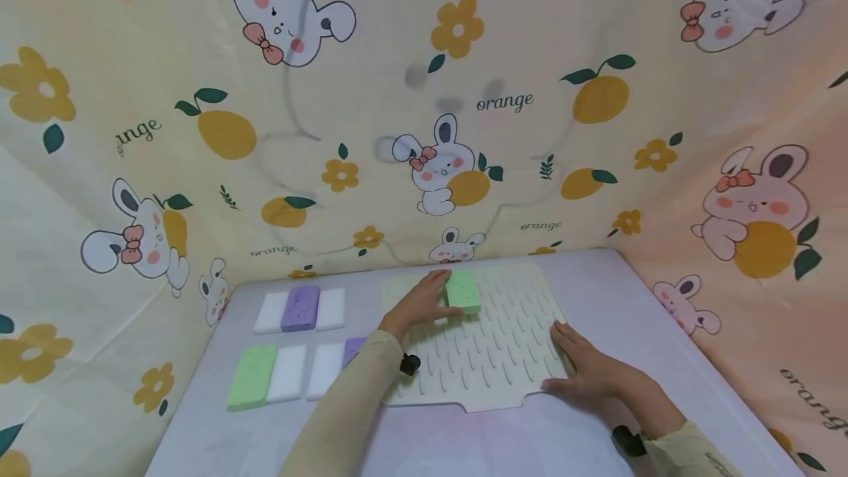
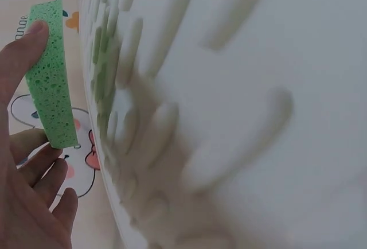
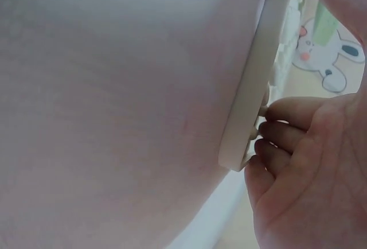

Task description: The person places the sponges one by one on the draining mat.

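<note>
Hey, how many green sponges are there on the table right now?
2. One green sponge is pinched upright in the left hand at the far edge of the ridged white mat. The other green sponge lies flat at the near left of the table. The forearm may hide more.

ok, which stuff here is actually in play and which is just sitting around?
In play:
left hand holding the green sponge
right hand resting flat on the ridged mat

Lying about:
purple sponge
light green sponge
white sponges
</note>
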{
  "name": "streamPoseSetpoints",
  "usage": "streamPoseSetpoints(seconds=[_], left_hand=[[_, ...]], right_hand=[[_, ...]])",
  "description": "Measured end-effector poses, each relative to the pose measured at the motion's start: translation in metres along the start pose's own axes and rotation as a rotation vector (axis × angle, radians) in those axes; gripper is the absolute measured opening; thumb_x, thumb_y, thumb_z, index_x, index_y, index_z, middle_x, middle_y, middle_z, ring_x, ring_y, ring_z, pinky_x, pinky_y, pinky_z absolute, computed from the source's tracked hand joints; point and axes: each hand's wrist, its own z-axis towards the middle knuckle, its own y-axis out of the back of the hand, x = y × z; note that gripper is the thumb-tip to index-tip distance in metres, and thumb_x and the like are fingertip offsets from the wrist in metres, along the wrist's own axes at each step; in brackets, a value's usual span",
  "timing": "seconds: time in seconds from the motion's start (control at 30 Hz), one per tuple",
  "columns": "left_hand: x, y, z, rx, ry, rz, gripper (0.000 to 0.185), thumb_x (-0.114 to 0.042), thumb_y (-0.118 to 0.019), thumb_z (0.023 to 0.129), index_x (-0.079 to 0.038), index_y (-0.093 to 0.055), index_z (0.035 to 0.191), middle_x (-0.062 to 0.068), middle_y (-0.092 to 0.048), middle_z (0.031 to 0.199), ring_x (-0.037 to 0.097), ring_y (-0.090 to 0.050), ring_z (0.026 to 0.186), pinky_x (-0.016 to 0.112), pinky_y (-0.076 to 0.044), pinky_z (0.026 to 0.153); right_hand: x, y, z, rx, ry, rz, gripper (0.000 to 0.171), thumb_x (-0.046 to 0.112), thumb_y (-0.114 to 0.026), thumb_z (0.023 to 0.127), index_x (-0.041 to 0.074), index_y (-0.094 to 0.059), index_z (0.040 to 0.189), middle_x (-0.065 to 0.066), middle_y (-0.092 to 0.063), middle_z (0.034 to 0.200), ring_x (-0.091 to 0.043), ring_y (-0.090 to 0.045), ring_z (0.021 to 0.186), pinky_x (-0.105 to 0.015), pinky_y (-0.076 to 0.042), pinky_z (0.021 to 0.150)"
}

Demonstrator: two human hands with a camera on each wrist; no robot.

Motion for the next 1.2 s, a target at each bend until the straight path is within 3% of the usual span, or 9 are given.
streamPoseSetpoints(seconds=[0.33, 0.57, 0.93, 1.2], left_hand=[[-0.004, -0.014, 0.016, 0.003, 0.004, 0.011, 0.106, -0.058, -0.08, 0.093, -0.008, -0.027, 0.17, 0.012, -0.027, 0.176, 0.03, -0.029, 0.162, 0.045, -0.032, 0.131], [-0.008, -0.022, 0.024, -0.007, 0.013, -0.034, 0.105, -0.056, -0.081, 0.093, -0.008, -0.028, 0.171, 0.012, -0.027, 0.176, 0.032, -0.03, 0.161, 0.048, -0.032, 0.13], [-0.018, -0.028, 0.033, -0.011, 0.033, -0.053, 0.104, -0.058, -0.08, 0.094, -0.011, -0.027, 0.171, 0.009, -0.027, 0.176, 0.029, -0.029, 0.162, 0.045, -0.031, 0.131], [-0.016, -0.036, 0.042, -0.028, 0.053, -0.071, 0.105, -0.057, -0.08, 0.093, -0.01, -0.028, 0.171, 0.01, -0.029, 0.176, 0.029, -0.029, 0.162, 0.046, -0.031, 0.131]], right_hand=[[-0.003, 0.0, 0.001, 0.005, -0.013, -0.002, 0.124, 0.062, -0.084, 0.085, -0.005, -0.021, 0.168, -0.029, -0.013, 0.175, -0.055, -0.014, 0.159, -0.076, -0.028, 0.122], [-0.006, -0.001, 0.002, 0.016, -0.02, 0.012, 0.124, 0.063, -0.083, 0.086, -0.004, -0.02, 0.168, -0.029, -0.011, 0.176, -0.056, -0.012, 0.159, -0.076, -0.027, 0.122], [-0.007, -0.001, 0.002, 0.009, -0.015, 0.004, 0.125, 0.063, -0.084, 0.085, -0.005, -0.02, 0.168, -0.029, -0.011, 0.176, -0.056, -0.012, 0.159, -0.076, -0.027, 0.123], [-0.006, -0.001, 0.0, 0.01, -0.018, 0.02, 0.125, 0.062, -0.084, 0.085, -0.005, -0.019, 0.168, -0.031, -0.012, 0.175, -0.056, -0.012, 0.159, -0.075, -0.026, 0.124]])
